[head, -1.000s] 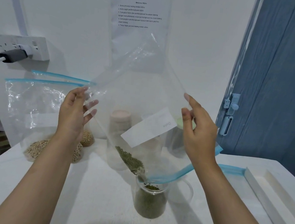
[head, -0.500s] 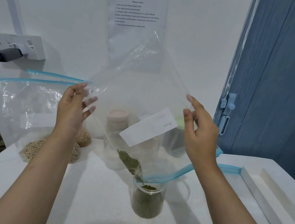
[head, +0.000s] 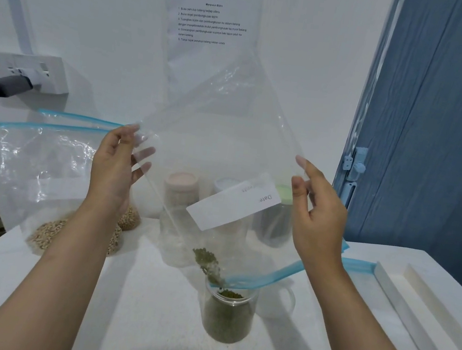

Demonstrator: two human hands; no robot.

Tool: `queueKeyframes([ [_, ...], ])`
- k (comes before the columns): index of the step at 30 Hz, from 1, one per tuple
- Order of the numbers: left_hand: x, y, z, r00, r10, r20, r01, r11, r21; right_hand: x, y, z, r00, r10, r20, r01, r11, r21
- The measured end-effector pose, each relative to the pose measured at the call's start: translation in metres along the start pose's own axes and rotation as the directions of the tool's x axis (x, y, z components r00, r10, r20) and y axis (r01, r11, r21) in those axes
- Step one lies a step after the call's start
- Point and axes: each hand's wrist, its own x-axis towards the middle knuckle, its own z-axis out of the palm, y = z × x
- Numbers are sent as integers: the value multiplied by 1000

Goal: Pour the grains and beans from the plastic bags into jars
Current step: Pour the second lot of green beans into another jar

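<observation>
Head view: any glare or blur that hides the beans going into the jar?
Head view: glare streaks the bag high up only; beans and jar read sharp; left hand fingertips are slightly soft; wide-angle bends the door edge.

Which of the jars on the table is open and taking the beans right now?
The near glass jar, lidless under the tilted bag's blue zip mouth, part full of green beans. The jars behind it wear lids.

Three lidded jars blurred behind the clear bag; sheet's print too small.
</observation>
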Motion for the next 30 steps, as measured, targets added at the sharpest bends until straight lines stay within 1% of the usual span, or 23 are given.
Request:
queueKeyframes([
  [5, 0, 1, 3, 1000, 8, 6, -8, 1000, 1, -2, -1, -2, 1000, 19, 7, -19, 1000, 5],
  [12, 0, 6, 10, 999, 25, 29, -25, 1000, -1, -6, -1, -8, 999, 35, -36, -35, 999, 9],
  [25, 0, 9, 18, 998, 41, 56, -43, 999, 25, -14, -1, -13, 999, 38, -18, -37, 998, 52],
  [28, -5, 2, 19, 996, 25, 84, -25, 1000, 1, -14, 0, -15, 998, 65, -28, -63, 996, 71],
  [30, -11, -8, 20, 992, 6, 127, -5, 1000, -9, -15, 0, -17, 997, 75, -23, -73, 994, 82],
])
